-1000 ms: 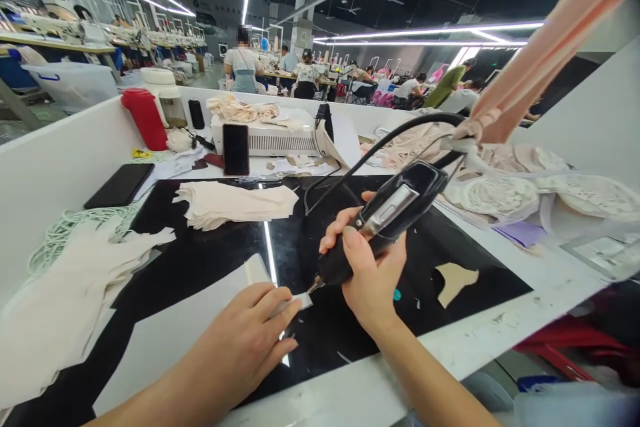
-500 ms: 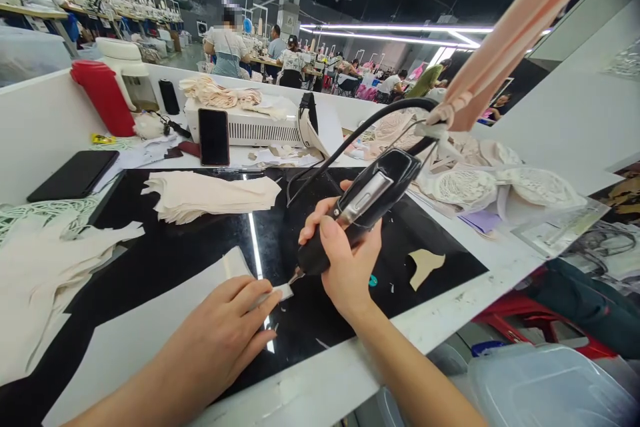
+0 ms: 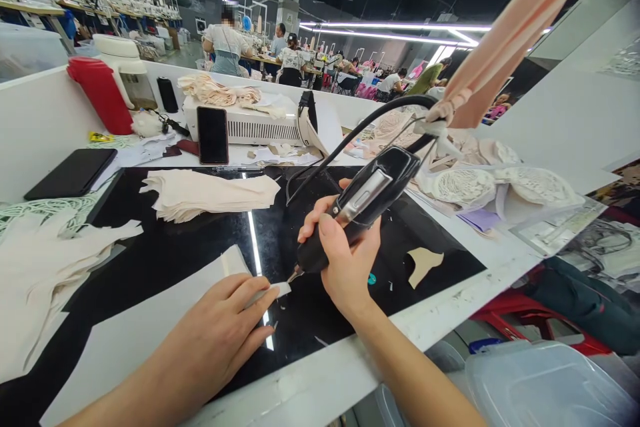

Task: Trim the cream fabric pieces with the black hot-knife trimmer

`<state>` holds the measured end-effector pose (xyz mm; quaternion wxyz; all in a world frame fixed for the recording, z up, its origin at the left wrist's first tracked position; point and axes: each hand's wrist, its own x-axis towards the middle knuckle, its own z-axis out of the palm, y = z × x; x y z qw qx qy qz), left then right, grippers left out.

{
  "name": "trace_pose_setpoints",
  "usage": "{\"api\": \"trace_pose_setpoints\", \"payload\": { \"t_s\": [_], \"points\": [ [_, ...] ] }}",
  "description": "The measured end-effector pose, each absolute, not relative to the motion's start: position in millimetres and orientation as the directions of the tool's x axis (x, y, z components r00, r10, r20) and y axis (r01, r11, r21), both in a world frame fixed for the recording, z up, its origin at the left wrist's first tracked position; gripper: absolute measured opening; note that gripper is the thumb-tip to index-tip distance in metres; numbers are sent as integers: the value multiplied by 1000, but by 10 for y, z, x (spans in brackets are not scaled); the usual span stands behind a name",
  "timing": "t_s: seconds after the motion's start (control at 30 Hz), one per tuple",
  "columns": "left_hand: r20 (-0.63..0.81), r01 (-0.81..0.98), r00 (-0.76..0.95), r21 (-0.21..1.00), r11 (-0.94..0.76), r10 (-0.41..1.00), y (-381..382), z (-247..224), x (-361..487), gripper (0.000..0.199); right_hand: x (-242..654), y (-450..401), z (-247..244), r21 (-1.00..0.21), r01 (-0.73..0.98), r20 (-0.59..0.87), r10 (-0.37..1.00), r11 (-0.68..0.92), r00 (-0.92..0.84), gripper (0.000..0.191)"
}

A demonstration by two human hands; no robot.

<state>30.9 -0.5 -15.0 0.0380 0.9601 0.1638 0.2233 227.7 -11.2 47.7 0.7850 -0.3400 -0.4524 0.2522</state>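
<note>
My right hand (image 3: 345,253) is wrapped round a black corded cutter (image 3: 385,183), which slants down to the left. Its thin metal tip (image 3: 295,273) is at the end of a small white strip (image 3: 283,289); I cannot tell whether they touch. My left hand (image 3: 230,320) presses the strip onto the black cutting surface (image 3: 330,320), index and middle fingers over it, thumb apart and lower. Most of the strip is hidden under those fingers. A large white sheet (image 3: 135,327) lies beneath my left wrist, and a pale folded piece (image 3: 236,260) is just beyond the hand.
A peach fabric strap (image 3: 505,47) hangs from above to the cutter's cable end. Cream fabric stacks (image 3: 210,193) lie behind and at left (image 3: 45,287). A phone (image 3: 213,135) stands at the back. Lace cups (image 3: 465,187) lie right, near a beige scrap (image 3: 424,265).
The view has shifted very slightly. Both hands and the cutter keep almost the same places, and the exposed end of the white strip looks a little narrower.
</note>
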Motion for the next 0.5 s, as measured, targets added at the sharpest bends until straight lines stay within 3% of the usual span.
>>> {"api": "trace_pose_setpoints", "payload": {
  "t_s": [0.5],
  "points": [
    [369, 329, 848, 195, -924, 380, 8, -201, 285, 33, 2299, -105, 490, -749, -98, 552, 699, 655, 454, 28]
  ]
}}
